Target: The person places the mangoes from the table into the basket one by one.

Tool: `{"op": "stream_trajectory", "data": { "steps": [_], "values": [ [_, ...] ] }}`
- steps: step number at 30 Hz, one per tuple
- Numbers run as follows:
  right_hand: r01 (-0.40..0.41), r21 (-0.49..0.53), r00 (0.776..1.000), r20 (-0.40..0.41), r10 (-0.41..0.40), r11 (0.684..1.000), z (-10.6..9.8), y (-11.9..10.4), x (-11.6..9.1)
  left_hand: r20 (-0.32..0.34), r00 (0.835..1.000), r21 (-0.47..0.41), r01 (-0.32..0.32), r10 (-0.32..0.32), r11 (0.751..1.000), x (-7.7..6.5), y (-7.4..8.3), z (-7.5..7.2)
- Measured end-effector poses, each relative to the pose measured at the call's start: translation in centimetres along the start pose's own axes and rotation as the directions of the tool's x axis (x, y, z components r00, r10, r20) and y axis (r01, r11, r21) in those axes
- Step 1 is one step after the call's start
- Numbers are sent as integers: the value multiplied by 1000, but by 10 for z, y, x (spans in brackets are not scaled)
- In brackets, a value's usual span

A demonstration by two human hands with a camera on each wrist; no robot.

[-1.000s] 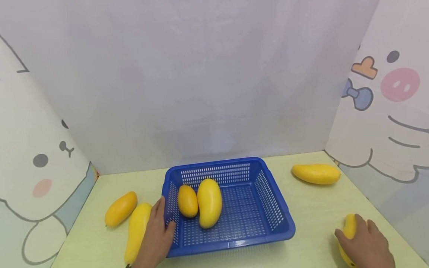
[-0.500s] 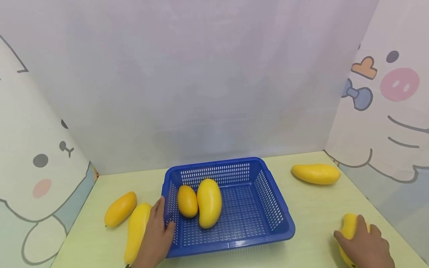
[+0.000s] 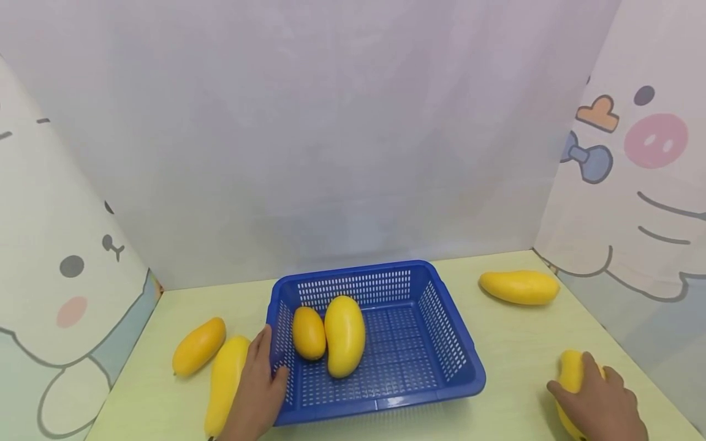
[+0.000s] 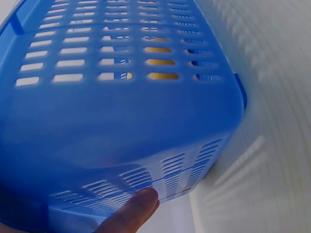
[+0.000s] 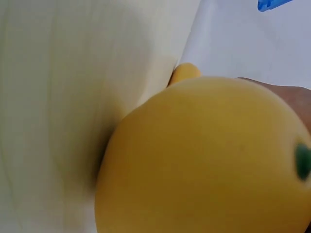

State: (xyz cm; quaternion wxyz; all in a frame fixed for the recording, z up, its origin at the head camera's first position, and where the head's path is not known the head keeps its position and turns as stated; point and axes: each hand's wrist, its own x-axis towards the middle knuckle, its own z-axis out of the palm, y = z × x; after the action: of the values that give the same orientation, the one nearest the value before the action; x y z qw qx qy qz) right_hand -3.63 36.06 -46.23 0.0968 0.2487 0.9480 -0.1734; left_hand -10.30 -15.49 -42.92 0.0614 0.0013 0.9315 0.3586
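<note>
My left hand [image 3: 255, 389] grips the left side of a blue plastic basket [image 3: 425, 392], thumb at the rim. In the left wrist view, a finger [image 4: 133, 211] lies against the outside of the slotted basket wall [image 4: 116, 116]. Inside the basket, toward its left, an orange-yellow mango [image 3: 309, 334] and a larger yellow mango [image 3: 345, 337] lie side by side. My right hand [image 3: 601, 401] holds a yellow mango [image 3: 571, 372] on the table, right of the basket. Its rounded end with a dark green spot [image 5: 204, 160] fills much of the right wrist view.
An orange-yellow mango [image 3: 199, 346] and a long yellow one [image 3: 226, 386] lie left of the basket, the latter partly behind my left hand. Another yellow mango [image 3: 520, 287] lies at the back right. Cloth walls [image 3: 342, 153] stand behind the table [image 3: 513, 349] and at both sides.
My right hand and the mango in it have shifted very slightly left. The left hand and the basket stay where they were.
</note>
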Motion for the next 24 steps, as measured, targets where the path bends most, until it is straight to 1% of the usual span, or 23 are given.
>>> {"op": "stream_trajectory", "data": {
  "steps": [4, 11, 16, 24],
  "values": [
    [45, -6, 999, -21, -45, 999, -2, 0, 2, 0, 1000, 1, 6, -6, 1000, 0, 0, 0],
    [80, -5, 994, -80, -80, 997, -8, -5, 3, 2, 1000, 3, 6, -6, 1000, 1, 0, 0],
    [128, -2, 985, -116, -127, 992, -16, -9, 3, 5, 1000, 1, 10, -10, 1000, 1, 0, 0],
    [133, 4, 982, -136, -131, 991, -26, -21, 2, 0, 1000, 9, 7, -7, 1000, 2, -1, 0]
  ]
}}
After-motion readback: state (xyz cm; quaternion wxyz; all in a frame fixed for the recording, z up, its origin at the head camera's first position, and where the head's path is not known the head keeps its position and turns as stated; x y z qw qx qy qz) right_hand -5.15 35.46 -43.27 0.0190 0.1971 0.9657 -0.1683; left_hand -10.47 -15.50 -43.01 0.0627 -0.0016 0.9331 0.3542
